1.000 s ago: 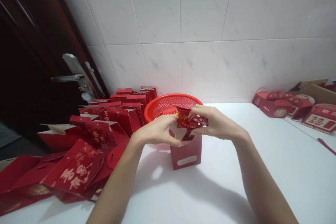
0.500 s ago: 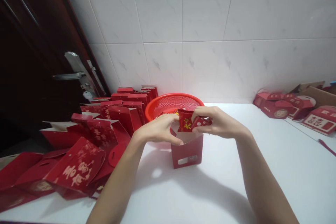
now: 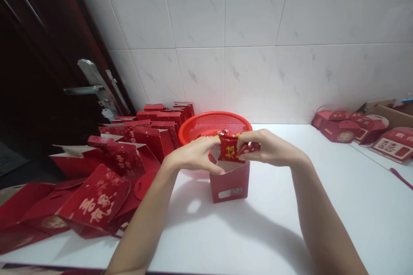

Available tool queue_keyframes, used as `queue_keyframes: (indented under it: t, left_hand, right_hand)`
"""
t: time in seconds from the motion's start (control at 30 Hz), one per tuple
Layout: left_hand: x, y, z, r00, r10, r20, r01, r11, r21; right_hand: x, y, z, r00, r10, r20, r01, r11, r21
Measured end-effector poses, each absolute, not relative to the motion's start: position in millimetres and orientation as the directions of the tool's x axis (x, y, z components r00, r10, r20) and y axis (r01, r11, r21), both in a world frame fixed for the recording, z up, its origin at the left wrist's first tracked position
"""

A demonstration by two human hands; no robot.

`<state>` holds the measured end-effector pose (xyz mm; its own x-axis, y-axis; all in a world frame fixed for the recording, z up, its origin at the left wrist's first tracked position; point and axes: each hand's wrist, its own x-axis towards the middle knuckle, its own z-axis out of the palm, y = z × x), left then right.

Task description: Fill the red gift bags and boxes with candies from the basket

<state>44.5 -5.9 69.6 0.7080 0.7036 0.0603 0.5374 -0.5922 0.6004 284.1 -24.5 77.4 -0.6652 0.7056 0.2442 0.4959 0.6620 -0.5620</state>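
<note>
An open-topped red gift box (image 3: 229,184) with an oval cut-out in its near side stands on the white table in front of me. My left hand (image 3: 196,154) grips the box's left edge, its thumb at the rim and its fingers partly hidden behind. Just above the opening, my right hand (image 3: 266,150) pinches a shiny red wrapped packet (image 3: 229,149) with gold characters. A second red wrapper (image 3: 251,148) with white marks shows between those fingers. My left fingertips are close to the packet; whether they touch it I cannot tell.
Right behind the box is a red plastic basket (image 3: 211,117) with wrapped sweets. Several red gift boxes (image 3: 97,202) crowd the left side, near a dark door (image 3: 41,43). More decorated red boxes (image 3: 338,129) and a cardboard box (image 3: 395,114) sit at the right, beside a dark red strap (image 3: 401,178).
The packet in my right hand has turned, and its gold characters now face me. Both hands stay almost in place at the box. The whole view has shifted slightly.
</note>
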Motion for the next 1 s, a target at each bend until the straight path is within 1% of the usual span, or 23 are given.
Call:
queue_keyframes:
  t: [0.07,0.2,0.3,0.4,0.53,0.63,0.7,0.8,0.93,1.0]
  left_hand:
    - [44,-5,69,0.719,0.692,0.062,0.518,-0.593,0.616]
    - [43,-4,69,0.723,0.687,0.073,0.507,-0.599,0.62]
    - [42,-4,69,0.696,0.717,0.041,0.542,-0.562,0.625]
    - [41,-4,68,0.687,0.726,0.018,0.547,-0.534,0.645]
    - [41,-3,67,0.68,0.733,0.007,0.568,-0.532,0.628]
    - [41,-3,68,0.673,0.74,-0.011,0.588,-0.526,0.614]
    - [42,-4,69,0.683,0.73,-0.006,0.572,-0.529,0.627]
    - [43,-6,70,0.702,0.712,0.013,0.538,-0.543,0.645]
    - [44,-7,73,0.697,0.717,-0.003,0.541,-0.522,0.66]
    - [44,-8,74,0.706,0.708,0.003,0.528,-0.529,0.665]
  right_hand:
    - [284,-24,77,-0.633,0.725,0.273,0.518,0.658,-0.547]
    - [280,-25,77,-0.674,0.71,0.205,0.545,0.665,-0.511]
    - [277,-25,76,-0.678,0.706,0.204,0.553,0.672,-0.493]
    - [277,-25,75,-0.669,0.696,0.26,0.513,0.686,-0.515]
    - [278,-25,75,-0.611,0.683,0.4,0.396,0.702,-0.592]
    - [275,-26,75,-0.551,0.682,0.482,0.366,0.716,-0.595]
    - [272,-26,75,-0.536,0.68,0.5,0.37,0.722,-0.585]
    - [266,-26,73,-0.513,0.695,0.503,0.361,0.707,-0.608]
    - [262,-25,70,-0.469,0.695,0.546,0.357,0.714,-0.602]
    - [261,-24,69,-0.476,0.702,0.53,0.368,0.706,-0.604]
